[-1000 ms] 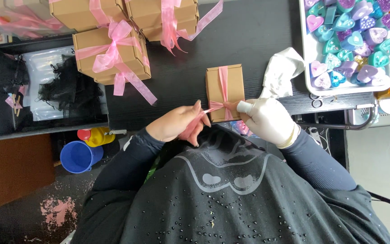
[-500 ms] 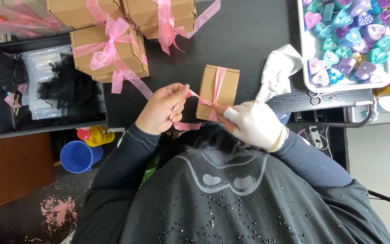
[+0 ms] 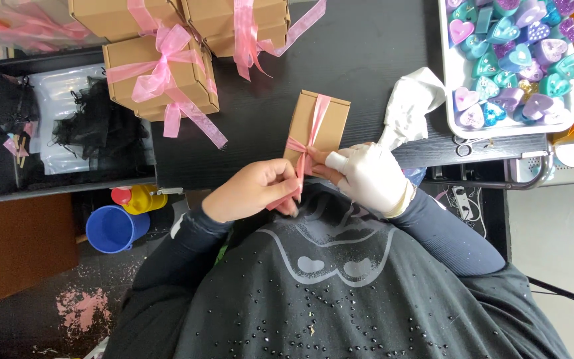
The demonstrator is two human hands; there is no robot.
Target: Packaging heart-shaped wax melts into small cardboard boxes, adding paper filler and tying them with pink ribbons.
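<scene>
Spanning most of the view, the black wooden desk (image 3: 367, 60) carries a white tray of pastel heart-shaped soaps (image 3: 452, 100) at its far right corner. Near its front edge lies the small brown cardboard box (image 3: 330, 129). Both hands pinch its pink ribbon (image 3: 305, 149): bare left hand (image 3: 250, 191), white-gloved right hand (image 3: 370, 178).

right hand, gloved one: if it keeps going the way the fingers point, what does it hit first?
The right hand points left at the pink ribbon on the small brown box; next, likely the left hand. Depth unclear.
</scene>
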